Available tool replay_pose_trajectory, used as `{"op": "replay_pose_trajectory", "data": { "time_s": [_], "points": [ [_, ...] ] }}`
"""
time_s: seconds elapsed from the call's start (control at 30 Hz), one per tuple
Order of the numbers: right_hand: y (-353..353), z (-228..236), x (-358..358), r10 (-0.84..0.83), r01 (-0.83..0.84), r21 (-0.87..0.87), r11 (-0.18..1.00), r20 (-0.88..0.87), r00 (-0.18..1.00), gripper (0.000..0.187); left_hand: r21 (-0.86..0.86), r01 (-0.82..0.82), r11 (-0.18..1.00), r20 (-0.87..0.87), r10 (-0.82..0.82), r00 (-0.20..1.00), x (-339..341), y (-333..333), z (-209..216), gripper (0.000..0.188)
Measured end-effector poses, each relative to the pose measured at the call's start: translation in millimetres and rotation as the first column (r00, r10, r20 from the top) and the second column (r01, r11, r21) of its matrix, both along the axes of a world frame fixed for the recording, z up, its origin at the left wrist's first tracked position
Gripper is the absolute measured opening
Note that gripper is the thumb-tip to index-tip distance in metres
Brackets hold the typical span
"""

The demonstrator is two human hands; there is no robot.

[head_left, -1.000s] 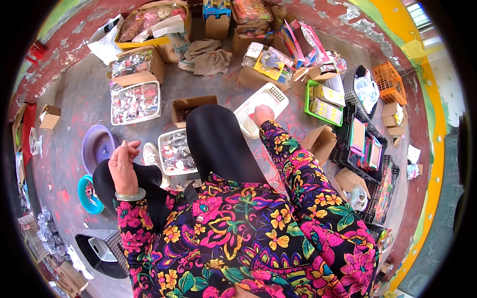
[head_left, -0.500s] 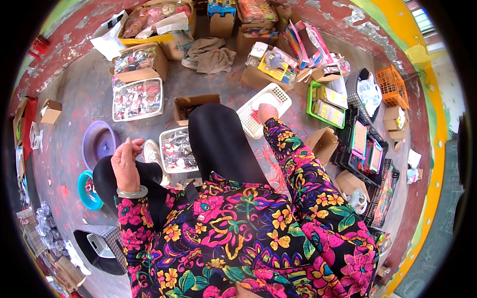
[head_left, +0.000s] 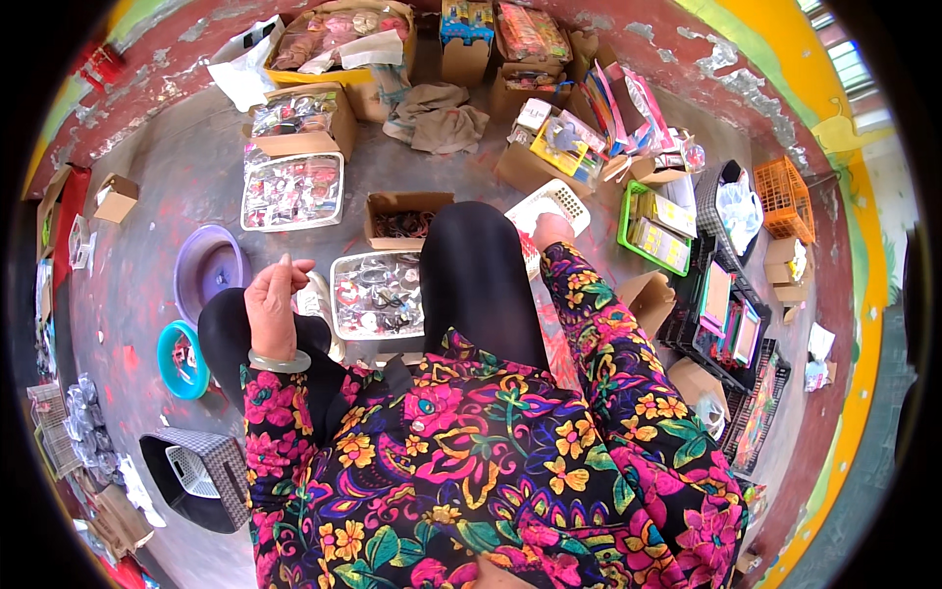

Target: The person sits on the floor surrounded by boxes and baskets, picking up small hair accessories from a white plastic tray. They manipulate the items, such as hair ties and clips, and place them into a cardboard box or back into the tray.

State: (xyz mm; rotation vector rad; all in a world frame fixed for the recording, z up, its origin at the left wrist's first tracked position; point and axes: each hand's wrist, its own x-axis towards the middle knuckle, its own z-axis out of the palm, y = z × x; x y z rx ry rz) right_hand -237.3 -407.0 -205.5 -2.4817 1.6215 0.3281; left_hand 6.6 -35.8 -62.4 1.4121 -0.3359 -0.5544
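Observation:
My right hand (head_left: 554,232) reaches past my right knee to a white perforated plastic basket (head_left: 574,204). Its back faces up and its fingertips are hidden, so what it may hold does not show. Something red shows beside that hand, at the basket's near side. My knee covers part of the basket. My left hand (head_left: 274,306), with a pale bangle (head_left: 280,363) at the wrist, is raised above my left knee. Its fingers are loosely bent and apart, with nothing visible in them. Near it stands a white tray (head_left: 339,324) of small packaged items.
A cardboard box (head_left: 385,241) of dark items stands ahead, with another white tray (head_left: 339,218) farther off. At left are a purple basin (head_left: 182,280) and a teal basin (head_left: 169,378). A green basket (head_left: 628,221) and a black crate (head_left: 687,339) stand at right.
The view has shifted, so the scene sits farther right in the picture. My left hand's fingers have spread a little. My right hand stays at the white basket, now more hidden by my knee.

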Motion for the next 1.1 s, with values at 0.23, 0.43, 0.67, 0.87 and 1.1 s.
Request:
{"op": "replay_pose_trajectory", "data": {
  "time_s": [0.23, 0.43, 0.67, 0.87, 1.1],
  "points": [
    [-10.1, 73.5, -14.3, 0.044, 0.03, -0.193, 0.981, 0.371, 0.928, 0.026, -0.007, 0.015, 1.0, 0.024, -0.015, 1.0, 0.0, 3.6, -0.8, 0.025],
    [64.8, 190.1, 14.4, -0.142, -0.238, 0.297, 0.925, 0.849, 0.51, 0.015, 0.007, 0.133, 0.991, 0.029, -0.133, 0.991, -7.6, 2.5, 1.9, 0.021],
    [157.9, 248.4, 58.3, -0.151, -0.714, 0.605, 0.351, 0.79, 0.595, 0.018, -0.2, 0.437, 0.877, -0.231, -0.475, 0.849, -36.0, 1.7, 35.0, 0.061],
    [192.8, 235.0, 83.0, 0.064, -0.715, 0.669, 0.202, 0.719, 0.692, 0.017, -0.008, 0.539, 0.842, -0.068, -0.538, 0.84, -39.7, 20.7, 52.4, 0.055],
    [210.3, 216.2, 93.7, 0.35, -0.893, 0.372, 0.253, 0.825, 0.443, 0.013, 0.016, 0.605, 0.796, -0.075, -0.602, 0.795, -55.0, 19.6, 38.5, 0.016]
  ]
}}
